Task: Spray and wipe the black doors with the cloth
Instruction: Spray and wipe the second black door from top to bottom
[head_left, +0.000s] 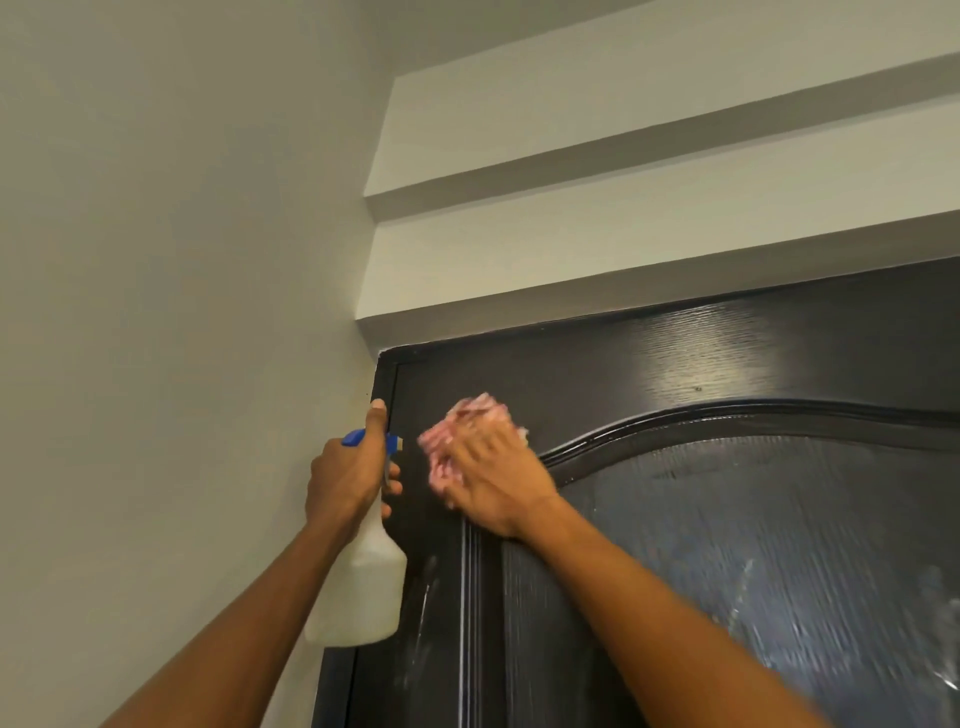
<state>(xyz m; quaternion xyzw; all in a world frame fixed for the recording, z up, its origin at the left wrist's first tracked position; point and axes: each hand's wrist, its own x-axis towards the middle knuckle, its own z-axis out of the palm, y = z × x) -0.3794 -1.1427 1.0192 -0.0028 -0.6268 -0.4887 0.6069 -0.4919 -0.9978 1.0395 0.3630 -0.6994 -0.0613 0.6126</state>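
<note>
A glossy black door (727, 519) with an arched raised panel fills the lower right. Wet streaks and spray drops show on its panel and left stile. My right hand (498, 478) presses a pink and white cloth (457, 436) flat against the door's upper left corner; the hand and cloth are blurred. My left hand (345, 475) grips the neck of a white spray bottle (363, 587) with a blue trigger head, held upright beside the door's left edge, nozzle toward the door.
A pale grey wall (156, 312) runs along the left, meeting the black door frame (384, 384). Above the door, stepped white ledges (623, 208) jut out from the wall.
</note>
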